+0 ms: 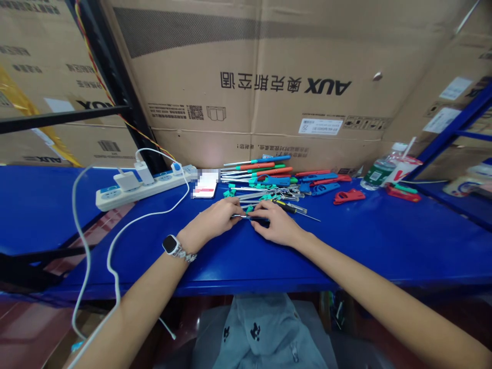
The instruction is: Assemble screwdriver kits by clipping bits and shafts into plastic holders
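Side by side at the middle of the blue table, my left hand (220, 219) and my right hand (280, 225) have their fingers closed on a thin metal piece (243, 216). A small teal part (249, 209) shows between the fingertips; whether it joins the metal piece I cannot tell. Just beyond my right fingers lies a screwdriver (284, 206) with a black and yellow handle. Behind the hands are several thin metal rods with teal parts (269, 196). Farther back lie stick-lighter-like tools (265, 166) with long metal tubes and orange, blue and green handles.
Blue plastic shells (325, 188) and red ones (349, 196) lie right of the pile. A phone (206, 184) and power strip (154, 187) with white cables are left. A bottle (378, 171) and cup (403, 166) stand right. A cardboard wall (269, 118) closes the back.
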Tool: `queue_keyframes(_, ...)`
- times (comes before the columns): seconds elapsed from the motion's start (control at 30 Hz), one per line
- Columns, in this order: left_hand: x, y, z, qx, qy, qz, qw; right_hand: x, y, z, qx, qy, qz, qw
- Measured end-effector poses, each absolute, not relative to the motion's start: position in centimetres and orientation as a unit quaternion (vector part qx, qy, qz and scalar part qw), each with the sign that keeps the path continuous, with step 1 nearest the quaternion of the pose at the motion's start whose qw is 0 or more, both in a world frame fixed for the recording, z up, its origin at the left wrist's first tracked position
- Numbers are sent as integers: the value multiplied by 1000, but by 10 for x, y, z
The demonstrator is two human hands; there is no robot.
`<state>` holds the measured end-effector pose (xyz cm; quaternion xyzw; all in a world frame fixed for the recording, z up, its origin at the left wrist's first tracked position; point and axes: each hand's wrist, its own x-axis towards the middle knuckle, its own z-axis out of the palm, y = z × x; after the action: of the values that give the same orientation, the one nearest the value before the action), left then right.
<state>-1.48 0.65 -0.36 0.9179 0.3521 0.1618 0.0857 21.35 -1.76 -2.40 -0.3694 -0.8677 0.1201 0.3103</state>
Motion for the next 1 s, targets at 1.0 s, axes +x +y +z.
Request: queue_keyframes(1.0,25,28,27,909,355,206,70,275,9,-2,-484,-789,95,368)
